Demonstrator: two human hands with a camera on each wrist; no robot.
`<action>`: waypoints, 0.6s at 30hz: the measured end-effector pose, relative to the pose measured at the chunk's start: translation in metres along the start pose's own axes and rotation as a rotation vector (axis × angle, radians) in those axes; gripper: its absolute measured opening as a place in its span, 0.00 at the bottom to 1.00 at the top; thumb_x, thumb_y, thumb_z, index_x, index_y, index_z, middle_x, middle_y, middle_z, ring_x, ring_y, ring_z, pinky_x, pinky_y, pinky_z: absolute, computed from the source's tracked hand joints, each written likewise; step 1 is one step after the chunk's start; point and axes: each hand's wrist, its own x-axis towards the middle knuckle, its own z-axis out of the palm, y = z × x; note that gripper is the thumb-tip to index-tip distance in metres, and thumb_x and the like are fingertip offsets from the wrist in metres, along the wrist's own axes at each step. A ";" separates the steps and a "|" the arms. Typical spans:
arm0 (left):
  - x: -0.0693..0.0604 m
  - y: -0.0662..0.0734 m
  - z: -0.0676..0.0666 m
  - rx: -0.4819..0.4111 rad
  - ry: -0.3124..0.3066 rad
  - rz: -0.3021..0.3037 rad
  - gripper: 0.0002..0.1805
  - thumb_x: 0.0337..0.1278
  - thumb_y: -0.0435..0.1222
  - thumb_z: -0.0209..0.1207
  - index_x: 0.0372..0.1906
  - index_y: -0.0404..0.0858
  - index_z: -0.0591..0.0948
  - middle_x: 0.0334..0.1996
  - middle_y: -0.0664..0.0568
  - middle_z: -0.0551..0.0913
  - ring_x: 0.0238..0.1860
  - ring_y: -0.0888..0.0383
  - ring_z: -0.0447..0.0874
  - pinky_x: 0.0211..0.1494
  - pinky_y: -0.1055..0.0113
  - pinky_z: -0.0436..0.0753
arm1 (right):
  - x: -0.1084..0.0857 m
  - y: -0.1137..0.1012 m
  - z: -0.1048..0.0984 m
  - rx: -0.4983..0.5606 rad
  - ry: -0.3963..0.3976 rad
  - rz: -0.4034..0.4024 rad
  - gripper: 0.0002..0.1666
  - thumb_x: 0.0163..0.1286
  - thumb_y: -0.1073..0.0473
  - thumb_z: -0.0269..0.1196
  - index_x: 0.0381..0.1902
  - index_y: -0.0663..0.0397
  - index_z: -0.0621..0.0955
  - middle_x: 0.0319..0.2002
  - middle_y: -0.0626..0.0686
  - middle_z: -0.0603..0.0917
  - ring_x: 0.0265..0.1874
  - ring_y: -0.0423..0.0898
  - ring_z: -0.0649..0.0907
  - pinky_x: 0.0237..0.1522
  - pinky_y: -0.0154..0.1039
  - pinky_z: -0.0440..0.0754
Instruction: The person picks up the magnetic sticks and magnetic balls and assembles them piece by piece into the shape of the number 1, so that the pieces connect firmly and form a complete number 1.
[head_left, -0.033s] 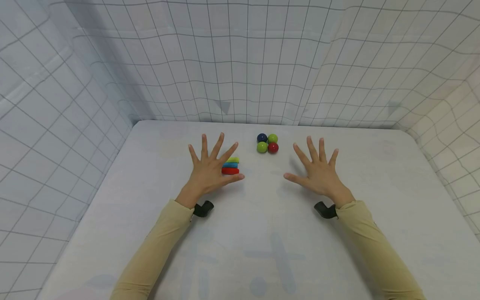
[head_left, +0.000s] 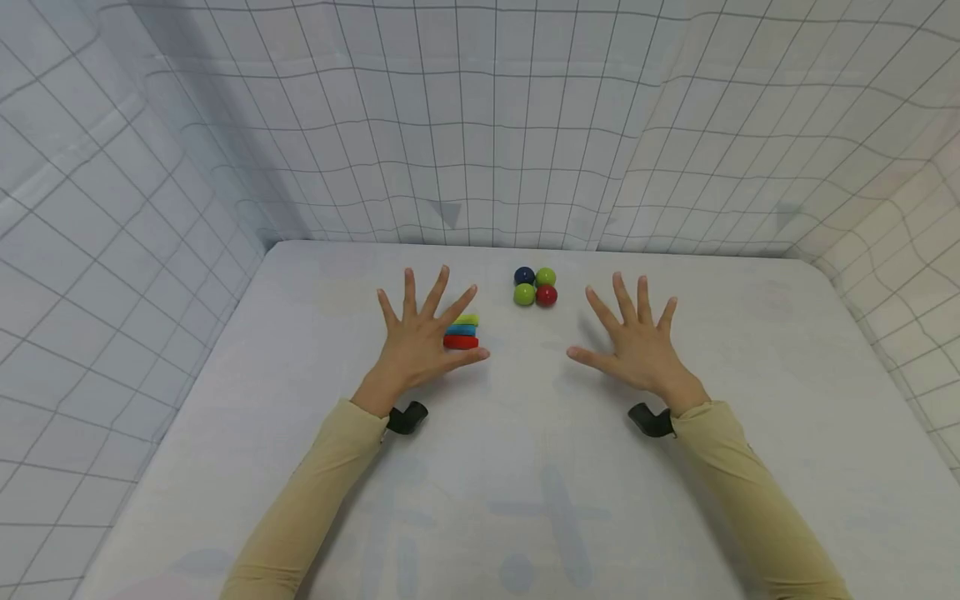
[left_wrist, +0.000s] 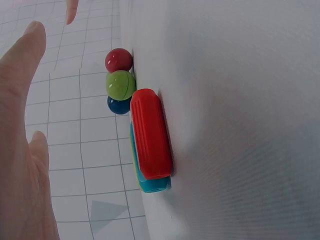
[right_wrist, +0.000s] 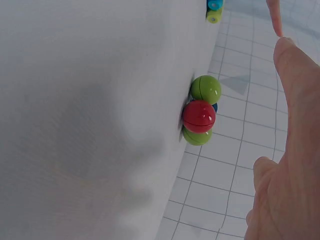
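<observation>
The left hand (head_left: 416, 346) is spread above the table with fingers apart, holding nothing. It partly covers a row of a yellow-green piece (head_left: 469, 319), a blue piece (head_left: 461, 330) and a red piece (head_left: 461, 342); the left wrist view shows the red piece (left_wrist: 151, 134) as a ribbed block beside the blue one (left_wrist: 154, 185). Spread and empty too, the right hand (head_left: 643, 350) hovers at the right. Between and beyond the hands, a dark blue ball (head_left: 524, 276), two green balls (head_left: 545, 277) (head_left: 524, 294) and a red ball (head_left: 546, 296) sit clustered together.
A white table (head_left: 525, 467) lies under both hands, its far edge meeting a white grid-lined curtain (head_left: 495, 125) that also hangs at both sides. Black devices (head_left: 407, 418) (head_left: 651, 420) are worn at the wrists, beside the beige sleeves.
</observation>
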 end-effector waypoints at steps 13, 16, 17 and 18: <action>0.000 0.000 0.003 0.016 0.013 0.026 0.51 0.44 0.77 0.42 0.74 0.65 0.43 0.73 0.57 0.23 0.66 0.39 0.10 0.55 0.31 0.20 | -0.002 -0.003 -0.001 -0.014 -0.005 0.000 0.57 0.59 0.20 0.46 0.76 0.39 0.43 0.73 0.57 0.29 0.66 0.58 0.22 0.53 0.71 0.20; 0.001 0.001 0.003 0.021 0.018 0.029 0.51 0.44 0.77 0.43 0.74 0.65 0.44 0.73 0.56 0.23 0.67 0.39 0.10 0.55 0.31 0.21 | -0.002 -0.004 -0.001 -0.018 -0.007 0.000 0.57 0.59 0.20 0.46 0.76 0.39 0.43 0.73 0.57 0.29 0.66 0.58 0.22 0.53 0.71 0.20; 0.001 0.001 0.003 0.021 0.019 0.029 0.51 0.44 0.77 0.43 0.74 0.65 0.44 0.73 0.56 0.23 0.67 0.39 0.10 0.56 0.31 0.21 | -0.002 -0.004 -0.001 -0.019 -0.007 -0.002 0.57 0.59 0.20 0.46 0.76 0.39 0.42 0.73 0.58 0.29 0.66 0.58 0.22 0.53 0.71 0.20; 0.001 0.001 0.002 0.021 0.019 0.030 0.51 0.44 0.77 0.44 0.74 0.65 0.44 0.73 0.56 0.23 0.66 0.39 0.10 0.56 0.31 0.21 | -0.002 -0.004 -0.001 -0.019 -0.008 -0.003 0.57 0.59 0.20 0.46 0.76 0.39 0.42 0.73 0.58 0.29 0.65 0.58 0.21 0.53 0.71 0.20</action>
